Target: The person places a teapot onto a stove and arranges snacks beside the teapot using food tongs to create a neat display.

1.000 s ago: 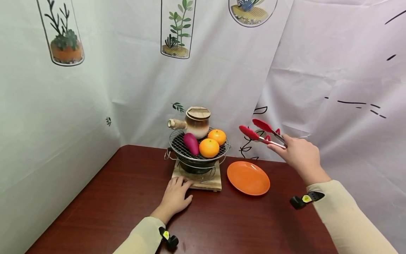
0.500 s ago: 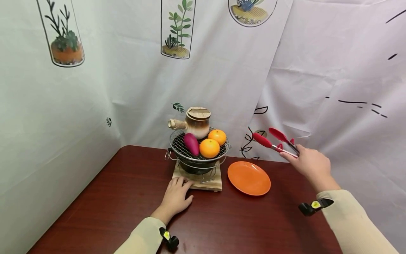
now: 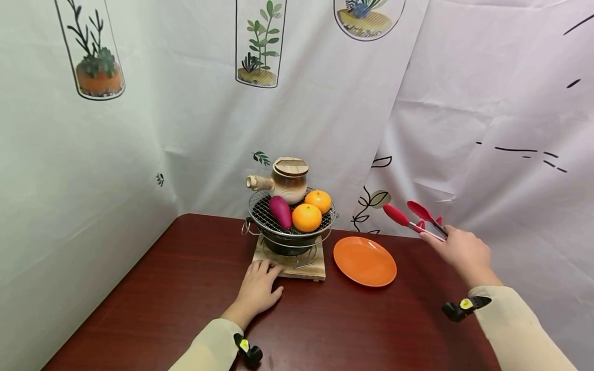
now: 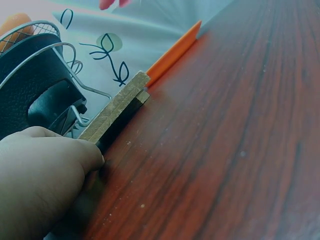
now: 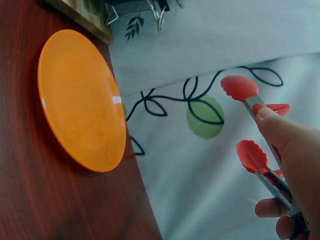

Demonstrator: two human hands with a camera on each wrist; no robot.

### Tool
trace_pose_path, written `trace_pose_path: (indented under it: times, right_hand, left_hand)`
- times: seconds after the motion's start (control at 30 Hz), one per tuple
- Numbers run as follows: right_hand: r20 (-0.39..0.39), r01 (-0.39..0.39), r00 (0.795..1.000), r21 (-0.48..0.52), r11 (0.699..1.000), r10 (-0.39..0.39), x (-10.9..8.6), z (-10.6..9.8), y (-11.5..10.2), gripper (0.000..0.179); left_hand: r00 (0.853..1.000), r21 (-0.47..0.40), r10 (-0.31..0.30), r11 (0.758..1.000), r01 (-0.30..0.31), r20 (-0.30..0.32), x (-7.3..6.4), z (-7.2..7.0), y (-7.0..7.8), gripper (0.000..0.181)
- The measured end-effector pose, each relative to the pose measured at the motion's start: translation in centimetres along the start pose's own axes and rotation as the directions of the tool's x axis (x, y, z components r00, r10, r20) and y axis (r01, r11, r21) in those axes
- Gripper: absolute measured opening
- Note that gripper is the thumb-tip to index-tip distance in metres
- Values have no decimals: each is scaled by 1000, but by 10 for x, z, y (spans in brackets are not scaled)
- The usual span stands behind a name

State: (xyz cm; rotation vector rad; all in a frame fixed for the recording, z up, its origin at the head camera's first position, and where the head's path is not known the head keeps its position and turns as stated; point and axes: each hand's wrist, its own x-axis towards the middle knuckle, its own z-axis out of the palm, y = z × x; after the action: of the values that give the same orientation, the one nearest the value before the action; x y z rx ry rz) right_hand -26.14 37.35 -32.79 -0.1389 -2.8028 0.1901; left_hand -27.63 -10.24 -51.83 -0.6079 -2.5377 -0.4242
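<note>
My left hand (image 3: 258,288) rests at the front edge of a wooden board (image 3: 301,269), its fingertips on the board and its thumb out to the side. On that board stands a black tabletop grill (image 3: 287,246) with a wire rack. A purple eggplant-shaped piece (image 3: 280,211) and two orange citrus fruits (image 3: 307,217) lie on the rack. Behind them sits a lidded clay pot (image 3: 289,188) with a side handle. Raised at the right, my right hand (image 3: 466,253) grips red-tipped tongs (image 5: 280,187), whose tips are spread with nothing between them.
An orange plate (image 3: 364,262) lies on the dark red wooden table (image 3: 334,324), right of the board. A white printed cloth (image 3: 209,118) hangs behind the table and along both sides.
My right hand has moved right and down with the tongs, away from the grill and plate. The left hand stays at the board's edge.
</note>
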Motion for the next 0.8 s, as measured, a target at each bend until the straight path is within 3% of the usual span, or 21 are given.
trace_pose_path:
  times: [0.43,0.63,0.8]
  right_hand:
    - [68,-48,997,8,999,48,-5,30,26,86]
    - [69,-59,996,19,998,57,-11,45,35,84]
    - [126,-103,987,19,994,100,-12,55,42,82]
  left_hand:
    - [1000,9,-10,1000,10,8,0,1,0,44]
    - [1000,9,4,1000,-3,-17,0,2,-1,44]
    - [999,10,16,1000,-15,-42,0,4,-2,44]
